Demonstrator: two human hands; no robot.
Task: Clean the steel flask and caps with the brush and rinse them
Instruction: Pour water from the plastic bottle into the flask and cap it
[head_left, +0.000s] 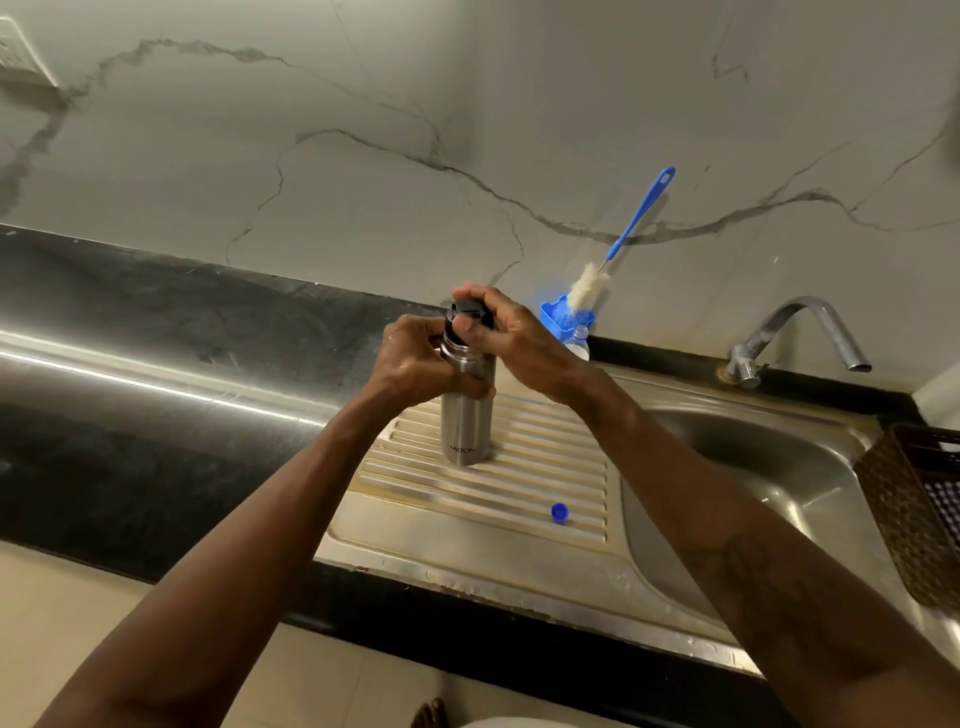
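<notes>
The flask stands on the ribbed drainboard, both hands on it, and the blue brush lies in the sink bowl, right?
Not quite: the head view shows the blue brush standing head-down in a blue holder by the wall. The flask does stand on the drainboard, left hand and right hand on it.

Left hand (415, 364), right hand (511, 332), both curled

Person's body: bare limbs, one marking
Left hand (415, 364), right hand (519, 338) and both forearms bare; dark tattoo (748, 566) on right forearm (675, 467); bare toes (431, 714) at lower edge
</notes>
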